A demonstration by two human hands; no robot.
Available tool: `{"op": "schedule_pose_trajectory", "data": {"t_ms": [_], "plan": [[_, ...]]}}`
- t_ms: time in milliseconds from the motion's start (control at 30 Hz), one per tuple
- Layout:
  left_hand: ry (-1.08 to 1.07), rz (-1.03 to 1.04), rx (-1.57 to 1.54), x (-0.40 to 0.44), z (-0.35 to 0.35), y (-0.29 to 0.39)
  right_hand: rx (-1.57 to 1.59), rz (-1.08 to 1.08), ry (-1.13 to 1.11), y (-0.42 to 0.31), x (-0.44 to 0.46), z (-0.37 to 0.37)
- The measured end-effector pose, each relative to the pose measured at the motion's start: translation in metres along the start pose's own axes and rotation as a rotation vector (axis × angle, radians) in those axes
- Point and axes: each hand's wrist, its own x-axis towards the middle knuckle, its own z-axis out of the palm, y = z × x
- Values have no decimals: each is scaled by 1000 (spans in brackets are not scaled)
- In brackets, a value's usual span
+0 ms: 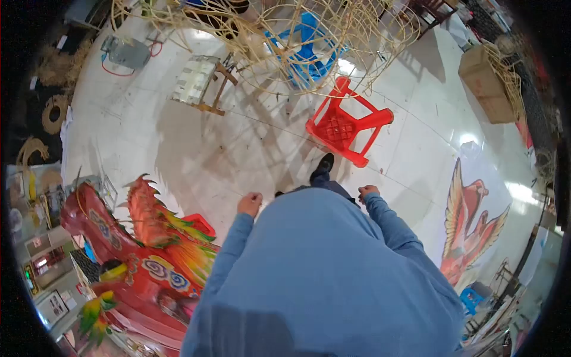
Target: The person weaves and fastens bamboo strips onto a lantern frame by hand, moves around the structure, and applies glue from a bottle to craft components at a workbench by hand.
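My left hand (250,204) hangs beside my body with its fingers curled in, and nothing shows in it. On the other side my right hand (368,191) is also loosely closed, with no object visible in the fingers. Neither hand touches anything around it. A red plastic stool (340,126) lies tipped on the floor ahead, nearest to my right hand. Left of my left hand stands a large painted dragon-like figure (148,262) in red, orange and green. One dark shoe (323,166) of mine shows below the stool.
A framework of bent cane strips (279,35) spreads across the front, over a blue plastic stool (309,53). A small wooden-legged seat (199,83) stands to its left. On the right are a cardboard box (486,83) and a sheet with a painted winged figure (473,217).
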Motion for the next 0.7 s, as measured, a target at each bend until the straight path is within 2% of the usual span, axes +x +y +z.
{"op": "schedule_pose_trajectory", "data": {"t_ms": [67, 133, 200, 300, 400, 433, 600, 700], "plan": [[-14, -69, -74, -33, -24, 11, -129, -22, -25, -2, -5, 28], [-16, -53, -217, -51, -17, -39, -178, -99, -33, -6, -12, 67], [-6, -55, -176, -73, -28, -53, -347, -254, -17, -13, -10, 86], [-3, -69, -163, -93, -39, -78, -465, -343, 40, -45, -56, 120], [-12, -70, -196, -100, -54, -95, -513, -439, 34, -45, -79, 150], [-7, -87, -191, -102, -59, -96, -544, -487, 27, -43, -85, 156], [38, -98, -202, -112, -71, -105, -404, -461, 70, -37, -99, 157], [47, -65, -211, -109, -70, -120, -643, -517, 201, -12, -71, 154]]}}
